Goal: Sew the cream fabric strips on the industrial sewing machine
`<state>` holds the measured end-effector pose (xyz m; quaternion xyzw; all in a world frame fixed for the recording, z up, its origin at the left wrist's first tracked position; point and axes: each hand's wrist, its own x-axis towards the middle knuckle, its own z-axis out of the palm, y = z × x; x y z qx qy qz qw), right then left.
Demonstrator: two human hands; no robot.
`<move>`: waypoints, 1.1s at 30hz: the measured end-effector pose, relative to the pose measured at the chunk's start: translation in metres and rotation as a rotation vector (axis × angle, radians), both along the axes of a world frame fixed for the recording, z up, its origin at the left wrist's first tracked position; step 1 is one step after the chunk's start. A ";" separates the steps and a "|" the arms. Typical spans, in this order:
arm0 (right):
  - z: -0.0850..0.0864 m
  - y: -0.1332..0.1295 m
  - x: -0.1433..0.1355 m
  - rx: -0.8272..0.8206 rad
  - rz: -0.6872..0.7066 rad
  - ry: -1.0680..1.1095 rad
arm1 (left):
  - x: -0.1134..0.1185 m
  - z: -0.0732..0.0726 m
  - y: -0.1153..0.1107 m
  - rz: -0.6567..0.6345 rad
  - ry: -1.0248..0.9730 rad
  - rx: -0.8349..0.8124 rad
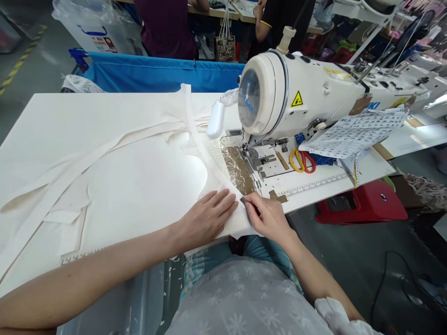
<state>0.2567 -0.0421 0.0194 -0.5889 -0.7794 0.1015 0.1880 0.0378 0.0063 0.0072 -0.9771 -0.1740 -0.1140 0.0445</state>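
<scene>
Under my left hand [207, 218]: white fabric [239, 221], at the near edge of the white table [150, 181]. Cloth is thin, matte, slightly creased. A narrow band runs along its right border, away from me; the inner edge curves; the near corner reaches the table's edge by my lap.

Left hand pose: palm down, flat on the cloth, fingers extended and lying close together, pointing to the right and away. Left forearm crosses low over the table from the left.

Right hand [268, 218]: thumb and forefinger pinch a small dark piece [243, 200] at the cloth's right border; I cannot tell what it is. Remaining fingers curl in. Right forearm rises from the lower right.

Just beyond my hands: a brown patch [237, 163] under clear film, beside the needle area of the sewing machine [314, 88]. Right of that, scissors [303, 161] with yellow and red handles; nearer me, a ruler [314, 184]. Long pale strips [104, 150] spread over the table's left side.
</scene>
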 end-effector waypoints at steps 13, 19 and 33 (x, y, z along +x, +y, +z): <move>0.000 -0.005 0.001 0.026 0.047 -0.099 | 0.002 0.002 -0.002 0.003 -0.020 0.003; 0.010 -0.020 0.016 -0.010 0.108 -0.129 | 0.002 0.000 -0.005 0.021 -0.001 0.005; 0.001 0.006 -0.012 0.030 0.029 -0.140 | -0.003 0.009 0.005 0.054 -0.073 -0.001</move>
